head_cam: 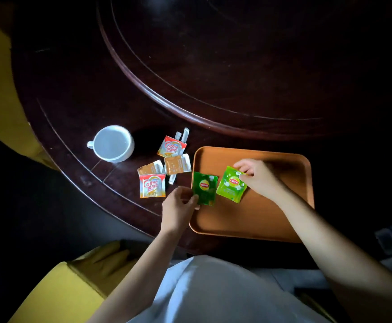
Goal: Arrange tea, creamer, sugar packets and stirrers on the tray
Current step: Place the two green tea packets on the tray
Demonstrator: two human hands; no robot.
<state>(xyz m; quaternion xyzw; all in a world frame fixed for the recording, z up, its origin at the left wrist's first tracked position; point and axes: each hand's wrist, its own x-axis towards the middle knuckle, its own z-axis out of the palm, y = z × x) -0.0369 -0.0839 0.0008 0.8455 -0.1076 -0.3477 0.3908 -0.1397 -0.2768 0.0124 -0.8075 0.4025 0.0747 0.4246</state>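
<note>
An orange tray (272,220) lies on the dark wooden table. My left hand (178,206) pinches the lower corner of a dark green tea packet (204,188) at the tray's left edge. My right hand (259,177) grips the top of a light green tea packet (231,184) over the tray. Left of the tray lie two red-and-white creamer packets (171,146) (152,185), two brown sugar packets (177,164) (150,168), and white wrapped stirrers (185,134) partly under them.
A white cup (112,143) stands left of the packets. A raised round turntable (213,66) fills the table's middle. Yellow chair upholstery (57,292) is at the lower left, and my white-clad lap (213,292) is at the table's near edge.
</note>
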